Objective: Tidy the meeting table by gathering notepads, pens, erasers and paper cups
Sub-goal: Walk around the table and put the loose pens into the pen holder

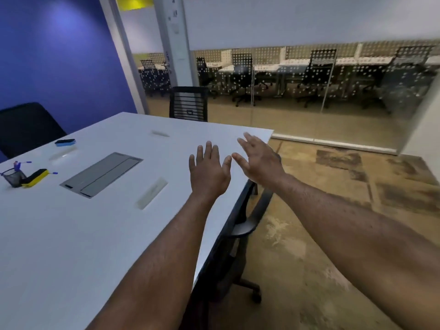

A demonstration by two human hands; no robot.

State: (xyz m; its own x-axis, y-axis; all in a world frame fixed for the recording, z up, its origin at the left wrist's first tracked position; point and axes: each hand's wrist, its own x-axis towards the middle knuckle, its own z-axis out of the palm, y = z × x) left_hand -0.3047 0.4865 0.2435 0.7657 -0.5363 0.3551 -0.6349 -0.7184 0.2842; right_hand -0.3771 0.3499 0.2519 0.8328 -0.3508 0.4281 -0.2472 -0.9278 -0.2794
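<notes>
Erasers and pens sit gathered at the far left end of the white table (71,234): a black mesh pen cup (13,177) holds what look like blue-capped pens (22,163), though blur makes them hard to count, and a yellow eraser (35,177) leans against that cup. A blue eraser (65,142) lies alone, farther back from the cup, near a dark chair (26,127). A grey cable hatch (102,174) is set into the tabletop to the right of the cup. Both arms reach out over the table's right edge: the left hand (209,173) and right hand (260,158) are spread flat, fingers straight, holding nothing, thumbs nearly meeting.
</notes>
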